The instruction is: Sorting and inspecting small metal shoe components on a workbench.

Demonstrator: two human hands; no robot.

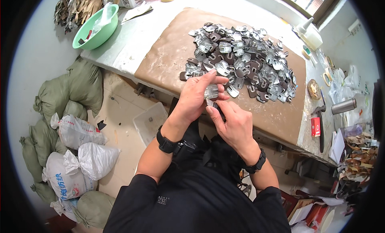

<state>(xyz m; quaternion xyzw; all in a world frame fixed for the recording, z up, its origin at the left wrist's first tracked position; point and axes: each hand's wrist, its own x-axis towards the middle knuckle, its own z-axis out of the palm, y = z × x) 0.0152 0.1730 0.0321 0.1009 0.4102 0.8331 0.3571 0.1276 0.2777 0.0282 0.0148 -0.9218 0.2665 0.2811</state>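
Note:
My left hand (193, 96) is closed round a small slotted piece of clear plastic (211, 91), held between thumb and fingers above the near edge of a brown sheet (164, 52). Just beside it, my right hand (236, 123) has its thumb and fingers pinched together at the lower edge of that piece. A small pale sliver and something dark show at the right fingertips, too small to name. Beyond both hands, a big heap of similar slotted pieces (240, 62), some clear and some dark brown, lies on the sheet.
A green basin (98, 32) stands on the table's far left. Along the right side are a white bottle (309, 34), a hammer (319, 108), a metal cylinder (343, 106) and a red box (315, 127). Stuffed sacks (60, 88) and a clear bin (150, 121) sit on the floor.

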